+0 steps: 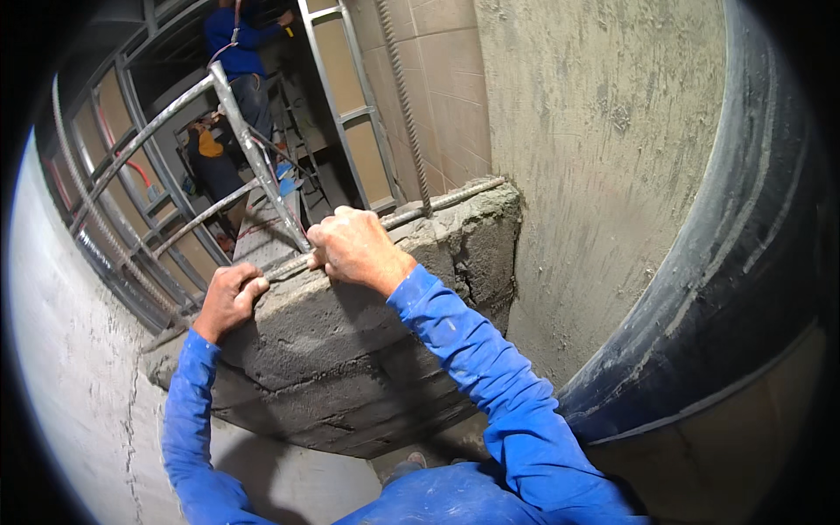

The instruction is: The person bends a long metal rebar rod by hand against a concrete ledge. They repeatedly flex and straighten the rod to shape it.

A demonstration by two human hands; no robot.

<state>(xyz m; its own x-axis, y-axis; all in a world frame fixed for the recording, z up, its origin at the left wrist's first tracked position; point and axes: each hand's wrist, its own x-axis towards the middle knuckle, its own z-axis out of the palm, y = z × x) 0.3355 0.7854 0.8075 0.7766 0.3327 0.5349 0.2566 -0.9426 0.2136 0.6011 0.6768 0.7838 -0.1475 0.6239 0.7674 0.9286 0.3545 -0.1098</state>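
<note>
Plaster wall [70,376] curves along the left side. Left hand [229,297], blue-sleeved, is curled shut around a ribbed steel bar [289,265] lying along the top edge of a rough concrete block [350,350]. Just right of it, right hand [354,248] is clenched over the same bar, knuckles up. Bar runs on right toward the block's far corner. Far behind, metal frame [254,157] and a person in blue [236,44]. Right: grey concrete wall [604,131], then a wide dark pipe [744,289].
</note>
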